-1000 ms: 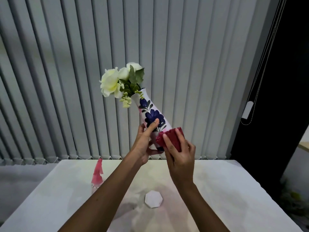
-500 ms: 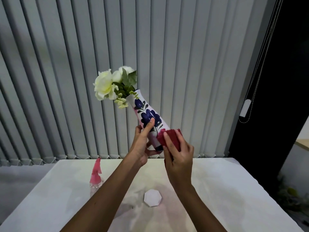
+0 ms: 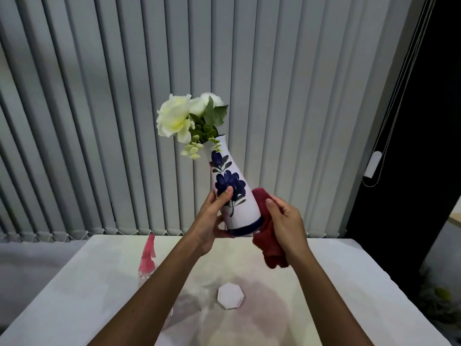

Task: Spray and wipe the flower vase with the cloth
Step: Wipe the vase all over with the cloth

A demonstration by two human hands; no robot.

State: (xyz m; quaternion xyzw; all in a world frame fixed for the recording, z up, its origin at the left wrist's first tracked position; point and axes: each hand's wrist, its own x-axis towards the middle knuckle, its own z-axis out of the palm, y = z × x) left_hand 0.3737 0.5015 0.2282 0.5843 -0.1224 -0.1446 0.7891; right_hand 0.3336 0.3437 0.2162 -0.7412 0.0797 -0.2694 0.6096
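Mid-wipe at frame centre: left hand (image 3: 212, 221) gripping vase (image 3: 233, 196), right hand (image 3: 284, 221) pinching cloth (image 3: 268, 243) against its lower side; spray bottle (image 3: 147, 258) set down lower left, wiping unfinished.

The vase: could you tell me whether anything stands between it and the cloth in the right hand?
Nothing visible does. The right hand presses the red cloth straight against the lower right side of the vase, which the left hand holds tilted above the table.

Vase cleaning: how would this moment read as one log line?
left hand: holds vase tilted | right hand: red cloth on its side | spray bottle: on table
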